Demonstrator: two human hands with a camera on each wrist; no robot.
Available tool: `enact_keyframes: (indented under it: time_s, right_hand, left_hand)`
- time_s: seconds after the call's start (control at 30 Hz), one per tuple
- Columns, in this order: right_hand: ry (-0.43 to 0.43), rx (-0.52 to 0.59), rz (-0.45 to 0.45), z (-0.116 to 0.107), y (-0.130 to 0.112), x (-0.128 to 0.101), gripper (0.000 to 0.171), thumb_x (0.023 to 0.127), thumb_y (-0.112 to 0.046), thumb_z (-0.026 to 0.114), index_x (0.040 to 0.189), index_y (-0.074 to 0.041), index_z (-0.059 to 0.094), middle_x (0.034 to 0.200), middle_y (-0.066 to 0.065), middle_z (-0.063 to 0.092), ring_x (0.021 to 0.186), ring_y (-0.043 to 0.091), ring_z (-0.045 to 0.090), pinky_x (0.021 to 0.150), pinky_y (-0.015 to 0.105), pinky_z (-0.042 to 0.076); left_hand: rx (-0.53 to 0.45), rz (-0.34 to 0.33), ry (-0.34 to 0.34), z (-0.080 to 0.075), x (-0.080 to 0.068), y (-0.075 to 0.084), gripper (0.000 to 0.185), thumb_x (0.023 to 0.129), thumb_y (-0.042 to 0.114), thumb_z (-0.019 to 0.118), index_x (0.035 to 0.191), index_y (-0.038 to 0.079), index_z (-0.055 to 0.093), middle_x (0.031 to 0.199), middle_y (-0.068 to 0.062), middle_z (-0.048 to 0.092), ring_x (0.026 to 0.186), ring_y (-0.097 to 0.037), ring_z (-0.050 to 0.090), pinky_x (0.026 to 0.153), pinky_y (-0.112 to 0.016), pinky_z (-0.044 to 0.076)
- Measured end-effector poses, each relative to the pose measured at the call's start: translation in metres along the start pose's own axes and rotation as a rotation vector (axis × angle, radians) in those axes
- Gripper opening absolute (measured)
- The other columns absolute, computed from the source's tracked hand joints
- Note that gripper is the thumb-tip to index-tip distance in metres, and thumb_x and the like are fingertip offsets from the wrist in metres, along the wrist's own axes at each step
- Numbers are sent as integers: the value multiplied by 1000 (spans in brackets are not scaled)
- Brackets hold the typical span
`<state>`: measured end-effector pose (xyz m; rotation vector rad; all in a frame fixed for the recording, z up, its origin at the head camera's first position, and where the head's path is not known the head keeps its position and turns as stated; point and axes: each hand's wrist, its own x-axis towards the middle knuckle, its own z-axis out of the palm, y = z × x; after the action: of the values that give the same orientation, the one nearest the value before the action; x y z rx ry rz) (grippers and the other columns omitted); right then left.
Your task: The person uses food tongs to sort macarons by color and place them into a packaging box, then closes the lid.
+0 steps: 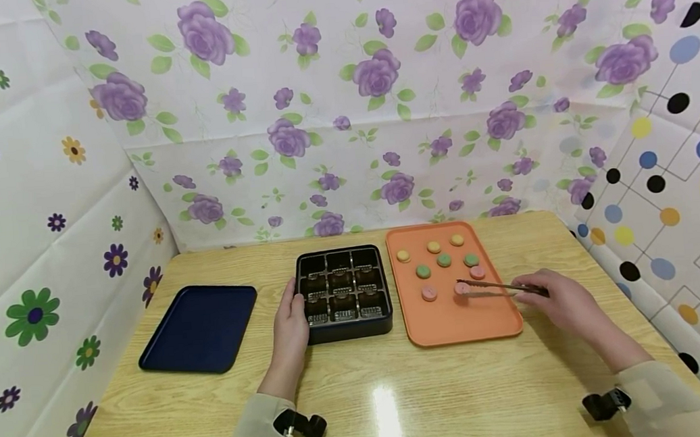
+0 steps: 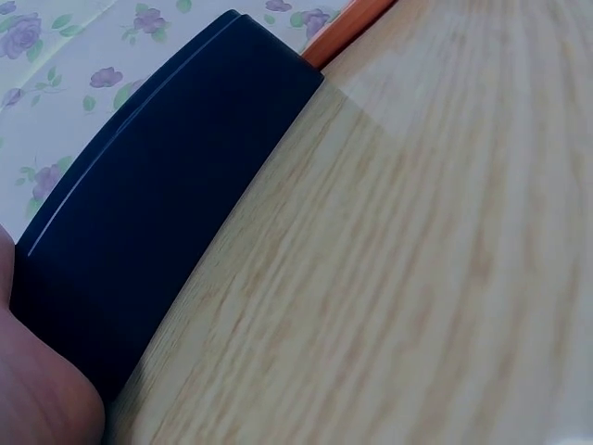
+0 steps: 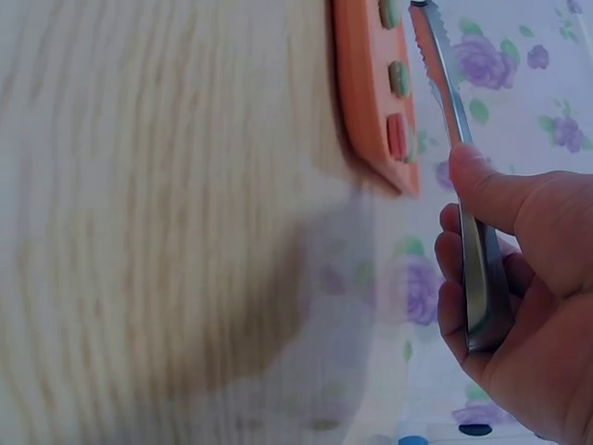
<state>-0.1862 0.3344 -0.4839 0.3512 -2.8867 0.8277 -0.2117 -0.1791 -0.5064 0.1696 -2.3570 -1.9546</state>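
In the head view my left hand (image 1: pixel 290 324) rests along the left wall of a black box (image 1: pixel 348 332), its fingers fairly straight and its thumb near the rim. Clear plastic inserts with several compartments line the box. My right hand (image 1: pixel 559 298) grips metal tongs (image 3: pixel 482 278), fingers curled round the handle. The tong tips stand on either side of a pink macaron (image 1: pixel 462 288) over the orange tray (image 1: pixel 455 329); I cannot tell whether they squeeze it. Two other pink macarons (image 1: pixel 429 293), green macarons (image 1: pixel 444 260) and yellow macarons (image 1: pixel 434 246) lie on that tray.
A dark blue tray (image 1: pixel 199 330) lies left of the box on the wooden table (image 1: pixel 350 394). Flowered cloth (image 1: pixel 345 151) hangs behind the table, and patterned cloth (image 1: pixel 676 175) stands on the right side. The orange tray sits close to the box's right wall.
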Motion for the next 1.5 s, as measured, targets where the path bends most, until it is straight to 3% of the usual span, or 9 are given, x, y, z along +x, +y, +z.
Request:
enact_keyframes:
  time_s: [0.27, 0.63, 1.03, 1.33, 1.5]
  right_hand:
    - [20, 22, -6, 1, -17, 6, 31, 109, -25, 76, 134, -8, 79, 120, 12, 75, 106, 33, 70, 86, 55, 57]
    - [3, 48, 1, 7, -56, 24, 32, 108, -25, 77, 134, -7, 80, 108, 5, 71, 85, 19, 60, 70, 38, 47]
    - [1, 102, -84, 24, -96, 41, 27, 104, -20, 81, 128, -9, 82, 113, 3, 73, 99, 22, 71, 80, 43, 61]
    - [-3, 94, -107, 37, -118, 53, 24, 102, -19, 84, 124, -12, 84, 105, -1, 69, 87, 15, 62, 72, 38, 53]
    - [-11, 78, -108, 43, -129, 56, 25, 101, -20, 84, 125, -15, 85, 108, 1, 74, 96, 23, 61, 74, 41, 51]
  left_hand:
    - [6, 2, -3, -1, -1, 1, 60, 123, 38, 34, 179, 20, 21, 183, -4, 17, 169, -32, 13, 134, -58, 18]
    - [18, 8, 5, 0, -1, 1, 60, 123, 38, 34, 179, 20, 22, 183, -5, 18, 169, -33, 15, 134, -59, 18]
    - [19, 2, 11, 0, -1, -1, 60, 123, 37, 34, 179, 20, 22, 183, -4, 18, 169, -32, 14, 134, -57, 18]
    - [5, 4, 14, 0, 1, -2, 58, 122, 30, 31, 179, 21, 23, 183, -5, 18, 168, -32, 15, 134, -58, 19]
    - [-11, 6, 11, 1, 1, -3, 58, 122, 31, 31, 179, 21, 23, 183, -5, 18, 168, -32, 15, 134, -58, 19]
